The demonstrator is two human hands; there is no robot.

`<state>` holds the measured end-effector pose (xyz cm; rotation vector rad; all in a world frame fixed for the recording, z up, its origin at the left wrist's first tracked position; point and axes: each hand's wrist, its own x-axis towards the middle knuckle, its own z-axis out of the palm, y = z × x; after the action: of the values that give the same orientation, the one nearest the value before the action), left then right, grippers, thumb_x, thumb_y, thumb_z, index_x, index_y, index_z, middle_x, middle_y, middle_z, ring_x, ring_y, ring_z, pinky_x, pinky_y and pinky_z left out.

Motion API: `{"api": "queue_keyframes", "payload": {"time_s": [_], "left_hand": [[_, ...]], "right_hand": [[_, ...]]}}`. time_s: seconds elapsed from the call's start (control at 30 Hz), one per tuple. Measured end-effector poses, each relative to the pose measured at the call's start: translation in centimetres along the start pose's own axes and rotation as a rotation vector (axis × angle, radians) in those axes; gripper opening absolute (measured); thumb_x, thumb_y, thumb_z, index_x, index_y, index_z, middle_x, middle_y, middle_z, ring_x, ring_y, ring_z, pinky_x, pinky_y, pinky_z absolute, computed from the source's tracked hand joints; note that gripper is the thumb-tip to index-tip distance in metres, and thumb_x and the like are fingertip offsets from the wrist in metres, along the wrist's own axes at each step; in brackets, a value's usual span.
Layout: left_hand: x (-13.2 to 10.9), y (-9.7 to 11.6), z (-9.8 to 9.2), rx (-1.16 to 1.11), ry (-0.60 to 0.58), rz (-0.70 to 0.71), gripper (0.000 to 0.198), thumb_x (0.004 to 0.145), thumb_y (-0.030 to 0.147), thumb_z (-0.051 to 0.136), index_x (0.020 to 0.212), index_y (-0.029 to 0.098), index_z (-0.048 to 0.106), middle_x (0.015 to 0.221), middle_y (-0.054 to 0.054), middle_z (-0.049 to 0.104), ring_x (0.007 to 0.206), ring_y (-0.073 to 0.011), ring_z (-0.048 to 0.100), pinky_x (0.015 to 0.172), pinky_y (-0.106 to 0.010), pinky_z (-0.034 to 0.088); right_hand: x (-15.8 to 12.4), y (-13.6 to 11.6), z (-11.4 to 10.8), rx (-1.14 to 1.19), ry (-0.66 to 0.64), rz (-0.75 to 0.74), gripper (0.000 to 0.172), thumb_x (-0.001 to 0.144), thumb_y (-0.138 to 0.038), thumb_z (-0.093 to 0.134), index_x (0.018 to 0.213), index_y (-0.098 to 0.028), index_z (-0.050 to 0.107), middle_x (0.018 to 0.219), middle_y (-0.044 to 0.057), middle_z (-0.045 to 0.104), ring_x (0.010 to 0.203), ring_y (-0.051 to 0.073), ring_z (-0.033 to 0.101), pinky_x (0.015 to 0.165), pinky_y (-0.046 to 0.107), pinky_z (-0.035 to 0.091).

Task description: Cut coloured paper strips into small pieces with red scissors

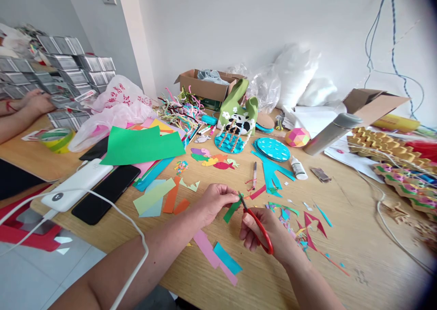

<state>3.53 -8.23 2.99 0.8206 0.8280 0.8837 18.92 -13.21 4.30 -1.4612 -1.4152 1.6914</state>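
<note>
Fingers of the left hand (pixel 216 203) pinch a green paper strip (pixel 232 212) over the wooden table (pixel 259 278); those of the right hand (pixel 261 230) wrap red-handled scissors (pixel 258 223), blades at the strip's upper end. Beyond lie a red paper fish (pixel 223 165) and a white bottle (pixel 299 169).
</note>
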Motion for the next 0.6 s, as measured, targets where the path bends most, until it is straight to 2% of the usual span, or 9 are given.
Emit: {"api": "queue_keyframes", "payload": {"time_s": [0.27,0.6], "left_hand": [[0.02,-0.01,-0.04,0.018,-0.016,-0.001,0.020,0.055,0.027,0.072,0.063,0.012,0.062,0.062,-0.002,0.060,0.059,-0.0096,0.052,0.060,-0.024,0.037],[-0.04,0.05,-0.04,0.018,-0.024,-0.002,0.019,0.055,0.027,0.072,0.063,0.012,0.062,0.062,-0.001,0.059,0.058,-0.0090,0.050,0.059,-0.023,0.036]], "right_hand": [[-0.25,-0.69,0.10,-0.036,-0.028,-0.049,0.057,0.068,-0.071,0.052,0.066,-0.014,0.054,0.054,0.005,0.062,0.047,0.014,0.061,0.046,0.023,0.049],[-0.14,-0.48,0.08,-0.048,-0.018,-0.032,0.059,0.068,-0.072,0.051,0.065,-0.013,0.054,0.053,0.004,0.062,0.044,0.013,0.060,0.043,0.021,0.048]]}}
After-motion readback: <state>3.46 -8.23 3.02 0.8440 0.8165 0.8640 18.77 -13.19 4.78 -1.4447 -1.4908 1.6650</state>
